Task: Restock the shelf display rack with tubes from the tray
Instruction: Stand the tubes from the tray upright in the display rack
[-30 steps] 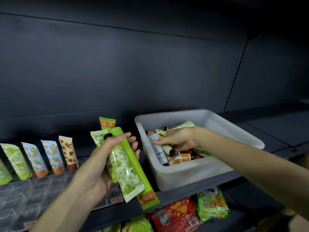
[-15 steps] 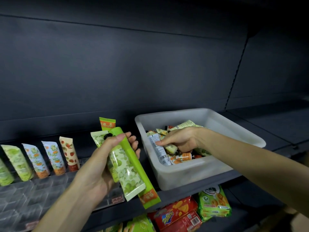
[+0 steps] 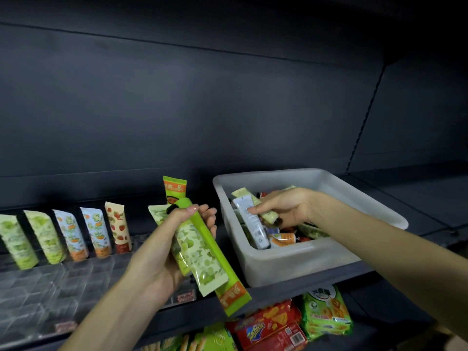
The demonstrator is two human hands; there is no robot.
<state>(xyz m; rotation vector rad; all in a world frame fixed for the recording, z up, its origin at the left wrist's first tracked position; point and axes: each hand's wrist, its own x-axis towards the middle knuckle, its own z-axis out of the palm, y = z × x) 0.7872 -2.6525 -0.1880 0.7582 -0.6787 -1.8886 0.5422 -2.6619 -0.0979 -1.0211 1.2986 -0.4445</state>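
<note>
My left hand (image 3: 162, 252) grips a bundle of green tubes (image 3: 202, 252) in front of the shelf, between the rack and the tray. A white plastic tray (image 3: 291, 262) stands on the shelf at the right, holding several mixed tubes. Inside it, my right hand (image 3: 283, 206) pinches a pale green tube (image 3: 266, 215) with a black cap, just above the pile. A white tube (image 3: 250, 221) leans against the tray's left wall beside my fingers. The clear display rack (image 3: 50, 287) lies at the left with several tubes (image 3: 73, 234) standing along its back row.
Dark shelf back panels rise behind everything. The shelf board extends to the right of the tray. Below the shelf edge lie snack packs, a red one (image 3: 268, 325) and a green one (image 3: 326, 312).
My right hand has lifted slightly inside the tray and now pinches a pale green tube. The left hand and its bundle have stayed in place.
</note>
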